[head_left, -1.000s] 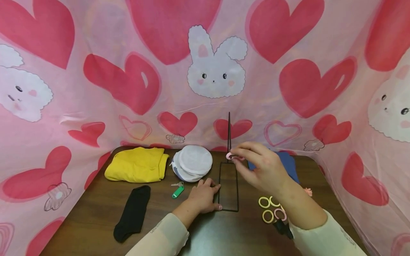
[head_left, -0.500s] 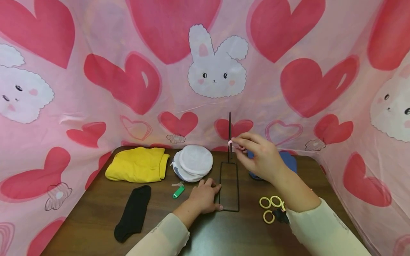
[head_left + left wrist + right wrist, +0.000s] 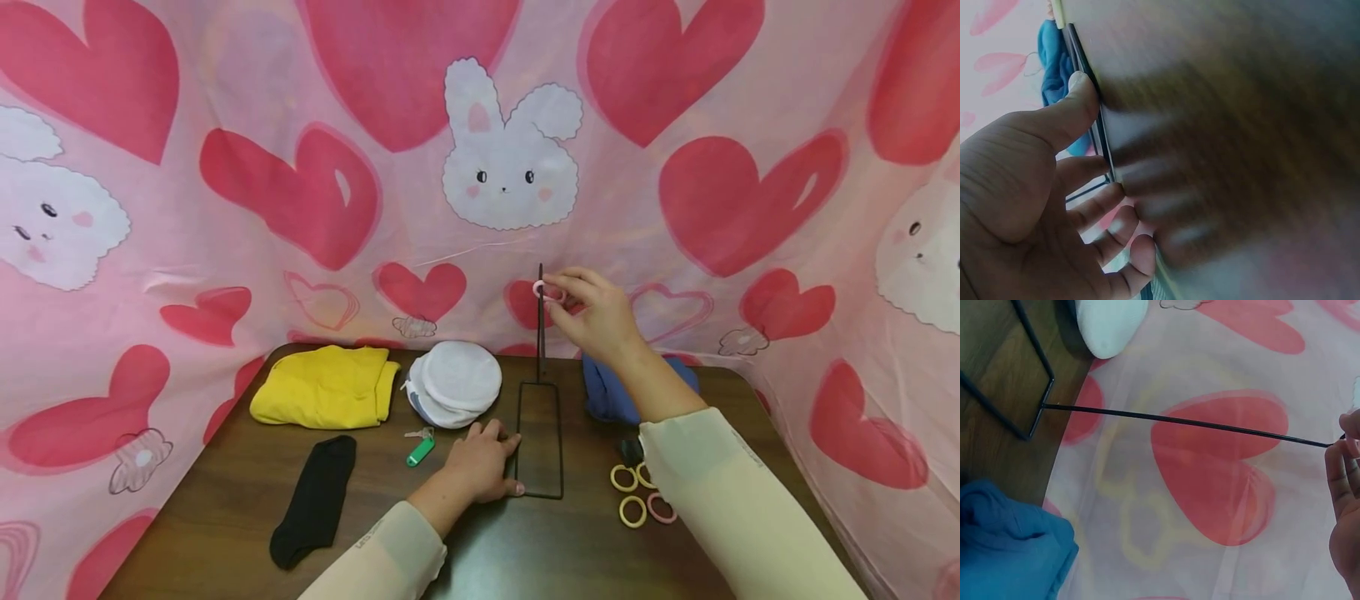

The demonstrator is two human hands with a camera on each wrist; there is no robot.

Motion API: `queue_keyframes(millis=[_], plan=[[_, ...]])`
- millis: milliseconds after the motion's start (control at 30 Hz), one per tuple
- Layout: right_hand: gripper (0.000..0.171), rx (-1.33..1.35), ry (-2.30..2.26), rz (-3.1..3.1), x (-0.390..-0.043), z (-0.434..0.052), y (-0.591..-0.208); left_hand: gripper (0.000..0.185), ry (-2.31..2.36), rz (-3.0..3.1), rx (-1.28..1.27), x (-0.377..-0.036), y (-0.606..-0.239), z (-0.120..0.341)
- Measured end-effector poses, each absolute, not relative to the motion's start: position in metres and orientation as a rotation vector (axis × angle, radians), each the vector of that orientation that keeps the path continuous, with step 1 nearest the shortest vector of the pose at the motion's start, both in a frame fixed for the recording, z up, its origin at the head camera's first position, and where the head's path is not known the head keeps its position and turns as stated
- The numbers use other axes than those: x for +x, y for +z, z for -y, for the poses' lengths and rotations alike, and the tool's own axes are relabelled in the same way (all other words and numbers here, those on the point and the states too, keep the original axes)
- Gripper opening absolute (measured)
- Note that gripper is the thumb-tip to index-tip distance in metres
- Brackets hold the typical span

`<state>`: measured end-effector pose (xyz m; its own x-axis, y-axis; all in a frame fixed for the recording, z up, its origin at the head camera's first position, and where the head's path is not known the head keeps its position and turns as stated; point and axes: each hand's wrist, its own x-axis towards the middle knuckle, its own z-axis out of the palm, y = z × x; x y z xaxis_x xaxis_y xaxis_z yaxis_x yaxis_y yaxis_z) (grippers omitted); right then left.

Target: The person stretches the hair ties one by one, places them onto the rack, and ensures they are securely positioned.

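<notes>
Right hand (image 3: 592,312) pinches pink ring (image 3: 542,290) at tip of upright rod (image 3: 540,325), hole lined up over tip. Left hand (image 3: 480,462), fingers flat, presses wire stand base (image 3: 539,495) to bench (image 3: 225,500), likely steadying rod. Spare rings (image 3: 637,496) near right sleeve.

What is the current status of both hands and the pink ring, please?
Left hand flat on the wire stand's base, pressing. Right hand pinches pink ring at the top of the upright rod. Nothing in the way.
</notes>
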<state>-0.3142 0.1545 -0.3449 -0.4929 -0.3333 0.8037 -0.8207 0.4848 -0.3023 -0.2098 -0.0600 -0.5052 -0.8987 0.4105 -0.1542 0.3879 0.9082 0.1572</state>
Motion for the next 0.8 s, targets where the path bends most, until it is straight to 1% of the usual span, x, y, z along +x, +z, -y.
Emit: queue_keyframes(millis=[233,433,600,800], plan=[[0.037,0.841,0.962,2.134,-0.328,-0.152,-0.342,0.083,0.184,-2.876,0.603,-0.21,-0.502,0.059],[0.042,0.851,1.04,2.141,-0.33,-0.154,-0.344,0.083,0.213,-2.875,0.592,-0.209,-0.499,0.058],[0.042,0.869,1.021,2.13,-0.319,-0.163,-0.349,0.083,0.277,-2.886,0.573,-0.21,-0.5,0.058],[0.04,0.864,0.945,2.117,-0.29,-0.182,-0.36,0.082,0.32,-2.881,0.572,-0.21,-0.498,0.06]])
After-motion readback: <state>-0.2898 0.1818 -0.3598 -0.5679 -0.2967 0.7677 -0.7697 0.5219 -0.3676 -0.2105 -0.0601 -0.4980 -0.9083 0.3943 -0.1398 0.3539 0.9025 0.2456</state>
